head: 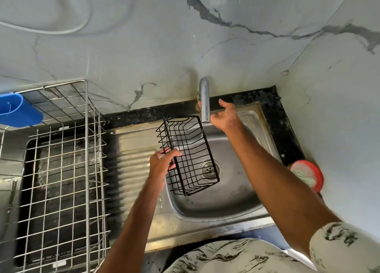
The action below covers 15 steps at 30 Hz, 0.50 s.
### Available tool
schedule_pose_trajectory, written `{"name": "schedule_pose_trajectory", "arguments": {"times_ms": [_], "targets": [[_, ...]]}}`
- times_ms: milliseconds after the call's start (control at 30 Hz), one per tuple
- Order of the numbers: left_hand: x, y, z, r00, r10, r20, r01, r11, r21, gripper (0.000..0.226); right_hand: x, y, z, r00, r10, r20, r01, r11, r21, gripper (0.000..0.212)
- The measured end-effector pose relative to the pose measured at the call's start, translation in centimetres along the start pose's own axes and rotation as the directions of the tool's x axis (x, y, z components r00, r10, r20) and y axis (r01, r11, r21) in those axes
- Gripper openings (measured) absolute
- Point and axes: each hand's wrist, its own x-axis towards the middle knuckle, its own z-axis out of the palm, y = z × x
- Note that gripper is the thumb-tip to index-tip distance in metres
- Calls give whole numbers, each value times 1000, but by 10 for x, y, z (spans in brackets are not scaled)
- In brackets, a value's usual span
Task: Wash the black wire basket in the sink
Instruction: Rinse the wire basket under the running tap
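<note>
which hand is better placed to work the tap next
Right. The right hand is up beside the tap with its fingers loose and holding nothing, while the left hand grips the black wire basket over the sink.

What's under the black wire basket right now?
The black wire basket, gripped by the left hand, hangs over the sink bowl; the drain shows through its wires. Little is hidden.

Counted in view: one black wire basket; one steel sink with one drain; one tap; one silver wire rack; one blue plastic holder; one red-rimmed round tub. Hands, two: left hand, right hand
</note>
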Motion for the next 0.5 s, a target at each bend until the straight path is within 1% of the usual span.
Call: {"name": "schedule_pose_trajectory", "arguments": {"times_ms": [67, 100, 133, 167, 200, 233, 267, 300, 333, 367, 400, 433, 500], "targets": [[-5, 1, 2, 1000, 7, 5, -7, 1000, 1, 81, -4, 0, -3, 999, 1, 37, 0, 1000, -24, 81], [-6, 2, 2, 1000, 7, 4, -7, 1000, 3, 82, -9, 2, -4, 999, 3, 54, 0, 999, -50, 78], [-8, 2, 2, 1000, 10, -1, -10, 1000, 4, 82, -19, 5, -5, 998, -8, 63, 15, 994, -111, 68], [-11, 2, 3, 1000, 12, -4, -12, 1000, 6, 83, -27, 6, -9, 997, -36, 67, 49, 977, -207, 54], [-14, 3, 3, 1000, 14, -5, -14, 1000, 8, 84, -35, 7, -16, 995, -73, 70, 92, 937, -338, 45], [-17, 3, 4, 1000, 18, -8, -18, 1000, 10, 84, -41, 8, -25, 989, -122, 81, 146, 864, -482, 39], [-19, 4, 5, 1000, 18, -13, -18, 1000, 16, 83, -48, 9, -35, 979, -177, 97, 198, 750, -631, 36], [-21, 4, 6, 1000, 21, -18, -21, 1000, 19, 82, -54, 13, -46, 967, -223, 123, 235, 587, -775, 33], [-24, 3, 7, 999, 20, -25, -20, 1000, 17, 80, -62, 18, -57, 957, -248, 151, 243, 400, -883, 33], [-28, 3, 7, 999, 19, -29, -18, 1000, 19, 79, -69, 24, -69, 952, -253, 171, 231, 232, -945, 37], [-32, 3, 8, 999, 19, -33, -18, 999, 29, 81, -78, 31, -79, 953, -237, 189, 219, 109, -969, 45], [-35, 3, 8, 999, 15, -36, -13, 999, 48, 86, -87, 40, -89, 954, -209, 217, 228, 31, -973, 54], [-49, 5, 9, 1000, 6, -27, -3, 995, 97, 92, -106, 57, -106, 937, -158, 311, 299, -95, -949, 70]]}}
